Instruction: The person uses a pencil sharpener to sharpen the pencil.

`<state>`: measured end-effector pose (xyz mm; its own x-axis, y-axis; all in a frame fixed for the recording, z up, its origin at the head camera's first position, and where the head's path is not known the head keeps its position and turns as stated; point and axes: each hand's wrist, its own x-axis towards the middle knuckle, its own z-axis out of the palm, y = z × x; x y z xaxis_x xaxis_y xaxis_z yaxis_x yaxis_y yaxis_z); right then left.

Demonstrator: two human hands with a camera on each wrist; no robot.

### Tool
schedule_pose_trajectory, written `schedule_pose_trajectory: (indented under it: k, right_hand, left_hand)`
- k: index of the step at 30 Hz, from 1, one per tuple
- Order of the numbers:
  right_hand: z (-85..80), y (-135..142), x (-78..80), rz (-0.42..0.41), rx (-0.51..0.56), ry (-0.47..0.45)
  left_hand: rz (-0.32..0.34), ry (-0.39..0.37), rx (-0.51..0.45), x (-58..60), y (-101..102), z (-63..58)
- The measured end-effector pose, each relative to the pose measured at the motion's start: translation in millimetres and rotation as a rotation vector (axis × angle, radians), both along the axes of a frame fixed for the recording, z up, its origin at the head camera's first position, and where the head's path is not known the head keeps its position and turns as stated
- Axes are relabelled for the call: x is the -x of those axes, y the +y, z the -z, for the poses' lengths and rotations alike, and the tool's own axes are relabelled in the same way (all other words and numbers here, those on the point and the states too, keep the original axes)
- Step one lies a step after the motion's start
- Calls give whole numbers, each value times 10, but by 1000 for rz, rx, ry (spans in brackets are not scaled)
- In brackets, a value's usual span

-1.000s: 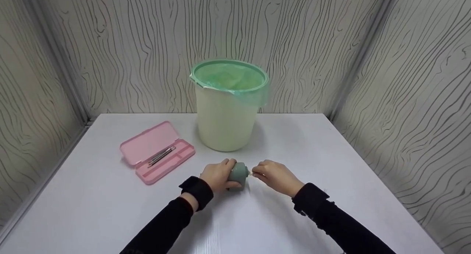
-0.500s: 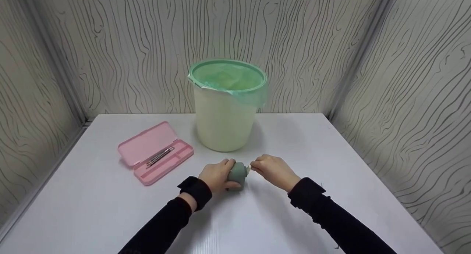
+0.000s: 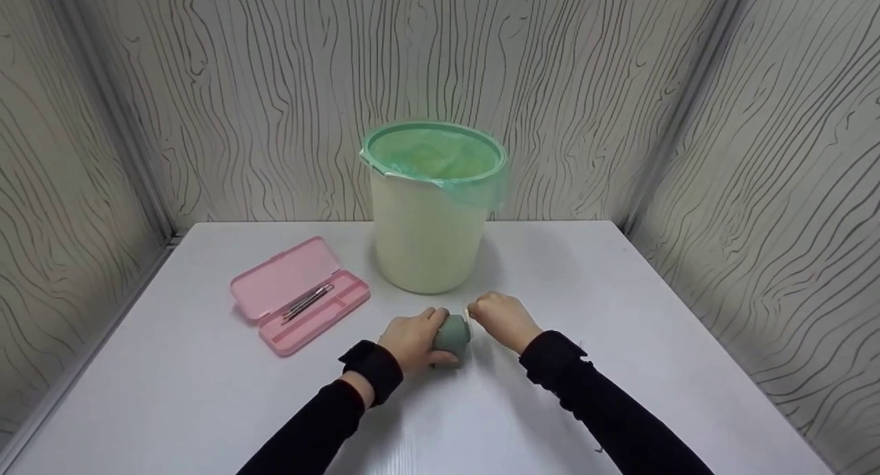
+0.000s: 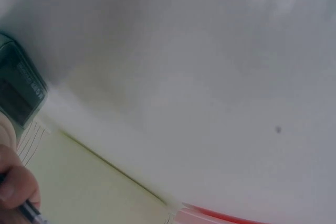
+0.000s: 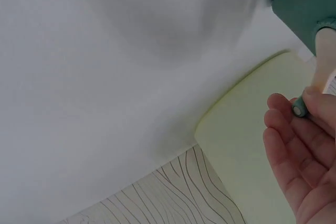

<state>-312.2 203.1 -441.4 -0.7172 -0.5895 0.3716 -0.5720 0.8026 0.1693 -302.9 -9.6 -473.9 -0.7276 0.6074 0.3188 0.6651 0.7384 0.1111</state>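
Observation:
A green crank pencil sharpener (image 3: 452, 333) lies near the middle of the white table. My left hand (image 3: 412, 339) grips its body, with fingers over the top and thumb on the near side. In the left wrist view, the sharpener's dark window (image 4: 22, 88) with pale lettering shows at the edge, and a dark pencil (image 4: 31, 211) with a silvery end sticks out past the left fingers (image 4: 18, 184). My right hand (image 3: 504, 318) pinches the small green knob (image 5: 299, 107) at the end of the cream crank arm (image 5: 324, 62), between thumb and curled fingers.
Behind the hands stands a tall cream bin (image 3: 427, 241) with a green rim and liner. To the left, a pink pencil case (image 3: 313, 330) lies open with several pencils (image 3: 307, 303) inside. Patterned walls (image 3: 275, 117) enclose the white table (image 3: 172, 365) at the back and sides.
My right hand has moved round with the crank, ending farther left and closer to the sharpener. The left hand keeps its grip. The head view has shifted slightly.

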Motion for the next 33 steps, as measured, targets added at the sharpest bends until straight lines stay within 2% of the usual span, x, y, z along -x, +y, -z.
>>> schedule_pose_trajectory:
  k: [6,10,15,20,27,33]
  right_hand:
    - [129,24,27,-8,7,-73]
    - [174,30,14,-5,18,-103]
    - [252,50,-50,-4,22,-148]
    - [308,75,-156,-46,32,-170]
    - [311,141,-309,-91,35,-194]
    - [253,182,-403,-159,50,-189]
  left_hand:
    - [-10,36,31,-24,-9,-17]
    - [-14,9,25,-26,-1,-18]
    - [-27,8,15,-27,8,-3]
    - [-47,13,20,-45,12,-3]
    - [-69,-34,23,-73,31,-43]
    - [-76,-29,34,-61,26,-50]
